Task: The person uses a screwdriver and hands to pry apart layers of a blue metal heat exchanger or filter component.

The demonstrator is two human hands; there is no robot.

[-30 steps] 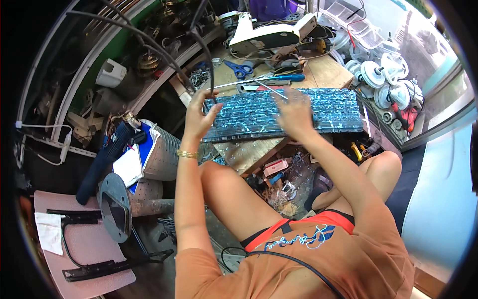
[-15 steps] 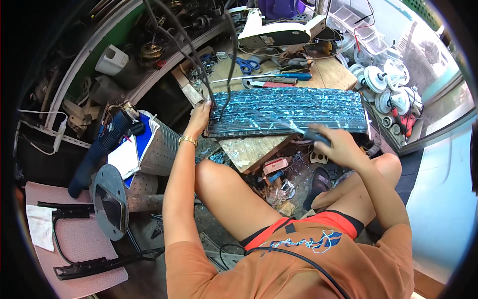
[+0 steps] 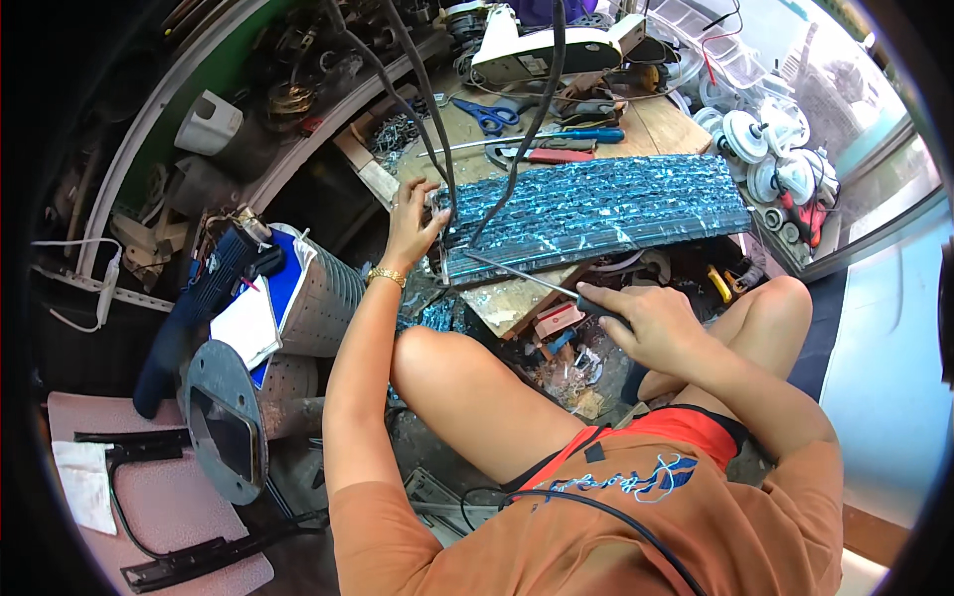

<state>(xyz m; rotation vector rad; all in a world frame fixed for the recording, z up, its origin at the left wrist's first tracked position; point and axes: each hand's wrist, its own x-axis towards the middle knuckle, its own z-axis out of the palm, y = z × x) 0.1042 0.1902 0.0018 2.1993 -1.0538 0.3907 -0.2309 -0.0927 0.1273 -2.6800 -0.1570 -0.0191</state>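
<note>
A long blue finned coil (image 3: 596,204), its fins torn and crumpled in rows, lies across the workbench. Dark bent pipes (image 3: 437,129) rise from its left end. That same end is gripped by my left hand (image 3: 409,226), with the thumb against its edge and the fingers around the far side. In my right hand (image 3: 651,323), closed around the dark handle, is a screwdriver (image 3: 527,276). Its thin metal shaft points left, and the tip meets the coil's near edge close to the left end.
Behind the coil, the wooden workbench (image 3: 661,124) bears blue scissors (image 3: 487,115), a long blue-handled screwdriver (image 3: 586,134) and red-handled pliers (image 3: 559,155). White spools (image 3: 745,137) stand at the right. A perforated metal drum (image 3: 323,288) is at my left; scraps litter the floor under the bench.
The coil has shifted slightly right and turned, its pipes swinging right. My right hand has moved down, bringing the screwdriver tip to the near left edge. My left hand stays at the coil's end.
</note>
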